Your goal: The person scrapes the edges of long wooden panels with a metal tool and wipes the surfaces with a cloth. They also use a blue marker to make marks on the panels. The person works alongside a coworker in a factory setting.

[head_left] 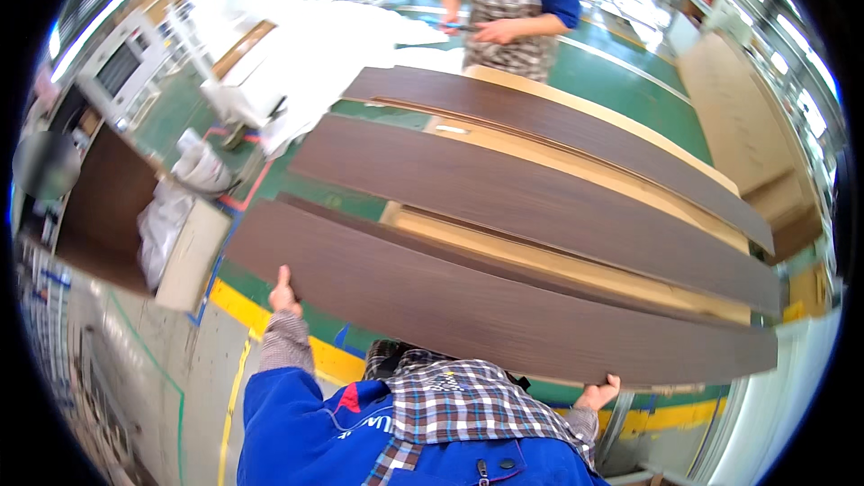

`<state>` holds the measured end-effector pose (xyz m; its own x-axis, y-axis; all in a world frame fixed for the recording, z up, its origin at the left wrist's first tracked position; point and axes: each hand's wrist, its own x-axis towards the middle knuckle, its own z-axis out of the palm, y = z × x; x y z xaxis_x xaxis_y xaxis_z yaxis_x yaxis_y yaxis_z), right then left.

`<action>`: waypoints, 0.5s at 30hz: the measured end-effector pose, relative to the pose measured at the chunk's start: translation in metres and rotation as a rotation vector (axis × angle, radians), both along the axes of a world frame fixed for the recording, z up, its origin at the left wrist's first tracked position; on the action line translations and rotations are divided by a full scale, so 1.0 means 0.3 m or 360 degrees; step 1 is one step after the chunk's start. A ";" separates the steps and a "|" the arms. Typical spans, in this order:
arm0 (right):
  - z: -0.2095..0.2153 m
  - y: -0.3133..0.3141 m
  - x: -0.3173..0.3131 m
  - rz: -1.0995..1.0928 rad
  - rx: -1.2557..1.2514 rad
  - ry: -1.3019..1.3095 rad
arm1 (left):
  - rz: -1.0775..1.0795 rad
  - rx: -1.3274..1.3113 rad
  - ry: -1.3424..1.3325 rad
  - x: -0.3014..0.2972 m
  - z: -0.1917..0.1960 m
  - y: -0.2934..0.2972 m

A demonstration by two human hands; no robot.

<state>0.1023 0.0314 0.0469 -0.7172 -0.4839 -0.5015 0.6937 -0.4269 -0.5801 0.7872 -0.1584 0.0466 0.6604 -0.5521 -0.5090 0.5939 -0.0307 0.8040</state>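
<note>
Both hands grip the near edge of a long dark-brown wood-grain laminate board (468, 306): the left hand (284, 294) closed on it toward the left end, the right hand (598, 392) closed under it toward the right, spread apparently to keep it level. It lies nearest of three such boards on pale wooden panels (540, 256). Beyond, a co-worker in a checked apron (509, 18) stands.

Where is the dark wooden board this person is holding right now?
In the head view, the nearest dark board spans the lower middle, gripped by the left hand and right hand, lying just in front of two more dark boards.
</note>
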 end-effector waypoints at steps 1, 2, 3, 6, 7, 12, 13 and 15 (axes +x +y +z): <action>0.024 -0.012 -0.001 -0.0002 0.0050 0.0013 | 0.0036 0.0038 -0.0008 -0.036 -0.012 -0.010; 0.039 -0.014 0.020 -0.0015 0.0103 0.0030 | 0.0061 0.0032 -0.0031 -0.042 -0.034 -0.017; 0.000 0.014 -0.003 -0.0027 0.0111 0.0092 | 0.0040 0.0044 0.0065 -0.041 -0.066 -0.031; -0.031 0.018 -0.025 -0.0114 0.0199 0.0009 | 0.0184 0.0277 0.0005 -0.056 -0.119 -0.043; -0.028 0.009 -0.017 -0.0148 0.0208 -0.0009 | 0.0205 0.0295 0.0008 -0.064 -0.106 -0.041; -0.078 0.034 0.013 0.0069 0.0513 0.0387 | 0.0281 0.0528 0.0016 -0.088 -0.008 -0.072; -0.062 0.025 0.024 0.0120 0.0448 0.0199 | 0.0323 0.0656 -0.0054 -0.111 0.051 -0.095; -0.063 0.003 0.046 0.0274 0.0362 0.0064 | 0.0380 0.0859 -0.0181 -0.001 -0.058 -0.089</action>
<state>0.1161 0.0323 0.0280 -0.6557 -0.4789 -0.5837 0.7191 -0.1605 -0.6761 0.7871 -0.1851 0.0292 0.8013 -0.0647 -0.5948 0.5457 -0.3287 0.7708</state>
